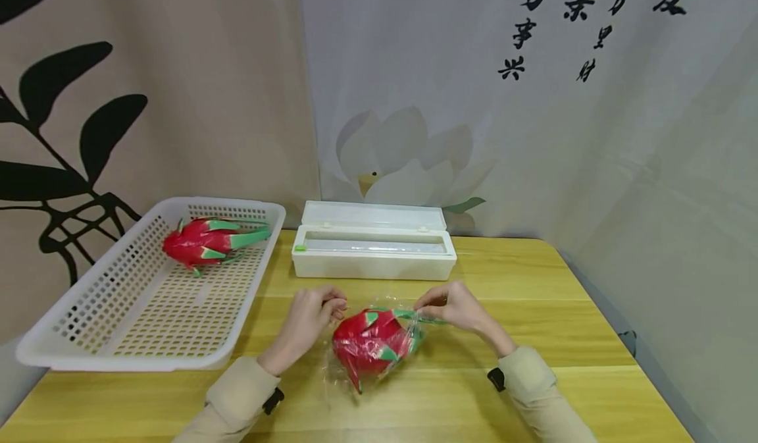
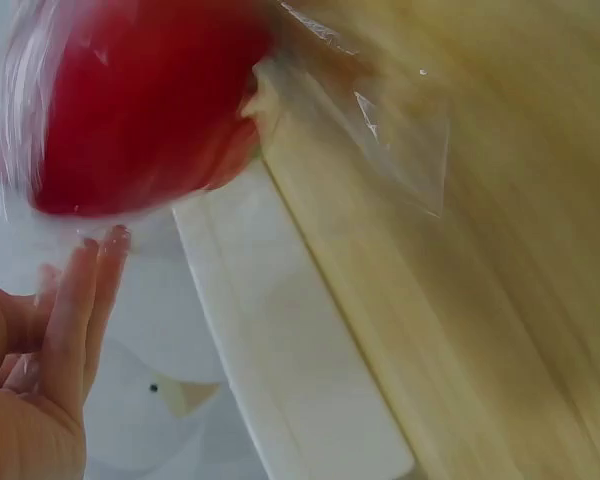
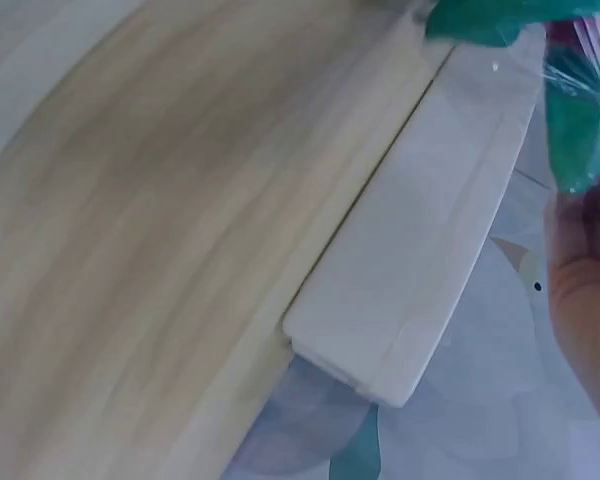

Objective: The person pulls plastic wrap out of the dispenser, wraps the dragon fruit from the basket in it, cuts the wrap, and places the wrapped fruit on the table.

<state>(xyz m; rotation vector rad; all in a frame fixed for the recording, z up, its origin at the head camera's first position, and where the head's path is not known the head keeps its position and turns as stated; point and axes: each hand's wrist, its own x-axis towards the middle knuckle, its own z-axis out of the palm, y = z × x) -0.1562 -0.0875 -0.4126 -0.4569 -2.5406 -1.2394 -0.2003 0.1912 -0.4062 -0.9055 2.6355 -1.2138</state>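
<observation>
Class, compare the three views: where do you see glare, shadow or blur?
Head view: fairly sharp, with small glints on the plastic wrap and soft shadows on the table; left wrist view: the wrapped dragon fruit looks smeared, with pale glare along its edge; right wrist view: the table's grain is blurred.

Smooth white plastic on the box [image 1: 374,266] | before it, glossy dragon fruit [image 1: 367,344] under shiny, crinkling clear film [image 2: 405,165]! | left of it, perforated plastic basket [image 1: 172,324] | beneath, wood-grain tabletop [image 1: 521,298] | behind, matt cloth [image 1: 533,147]
</observation>
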